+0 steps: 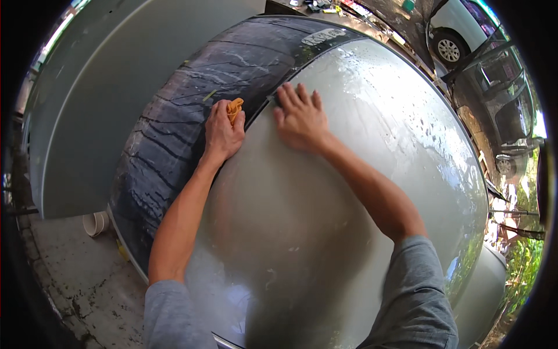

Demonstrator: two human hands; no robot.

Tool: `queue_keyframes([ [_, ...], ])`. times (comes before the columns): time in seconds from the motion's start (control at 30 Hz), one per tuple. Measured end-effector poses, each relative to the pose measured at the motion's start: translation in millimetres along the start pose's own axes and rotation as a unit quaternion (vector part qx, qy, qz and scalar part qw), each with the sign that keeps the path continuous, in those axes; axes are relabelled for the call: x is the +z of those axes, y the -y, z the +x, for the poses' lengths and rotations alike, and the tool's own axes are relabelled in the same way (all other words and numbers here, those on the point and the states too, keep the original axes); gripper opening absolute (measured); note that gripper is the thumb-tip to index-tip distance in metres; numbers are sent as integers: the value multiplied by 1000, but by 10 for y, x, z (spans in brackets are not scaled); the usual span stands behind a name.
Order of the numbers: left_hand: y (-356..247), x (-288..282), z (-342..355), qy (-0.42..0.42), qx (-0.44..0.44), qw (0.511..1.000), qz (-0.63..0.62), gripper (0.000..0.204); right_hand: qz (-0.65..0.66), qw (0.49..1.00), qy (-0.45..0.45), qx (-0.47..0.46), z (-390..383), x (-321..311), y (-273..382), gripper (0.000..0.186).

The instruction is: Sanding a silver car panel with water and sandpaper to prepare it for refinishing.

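Note:
My left hand [223, 135] is closed around a crumpled orange cloth [235, 109]. It rests at the seam between a car's wet silver body panel [302, 209] and a dark, glass-like section [174, 116] streaked with dirty water. To its right, my right hand [302, 119] lies flat on the silver panel with its fingers apart, holding nothing. The fingertips of that hand come close to the black trim [268, 102] along the seam. Water drops and glossy wet patches cover the panel's far right part.
A large grey-green panel [110, 104] rises on the left. Below it a white bucket-like container [96, 223] lies tipped on the concrete floor [87, 273]. Beyond the car stand a light car [462, 29] and a dark vehicle [505, 99]. Loose items [319, 7] litter the far ground.

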State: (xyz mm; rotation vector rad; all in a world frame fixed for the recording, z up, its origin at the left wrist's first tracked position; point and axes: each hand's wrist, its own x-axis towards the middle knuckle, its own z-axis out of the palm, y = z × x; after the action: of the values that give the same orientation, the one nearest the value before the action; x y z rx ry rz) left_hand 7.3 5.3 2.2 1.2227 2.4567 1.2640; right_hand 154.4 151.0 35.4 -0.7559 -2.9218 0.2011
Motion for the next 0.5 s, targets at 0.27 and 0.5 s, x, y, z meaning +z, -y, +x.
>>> queue_keyframes([
  [0.27,-470,23,-1,-105,169,978,-70,22,-22,1000,-14,12,-199,-7,320,60],
  [0.5,-752,-376,-522,46,125,989,-58,17,9,997,-77,0,-229,125,376,60],
])
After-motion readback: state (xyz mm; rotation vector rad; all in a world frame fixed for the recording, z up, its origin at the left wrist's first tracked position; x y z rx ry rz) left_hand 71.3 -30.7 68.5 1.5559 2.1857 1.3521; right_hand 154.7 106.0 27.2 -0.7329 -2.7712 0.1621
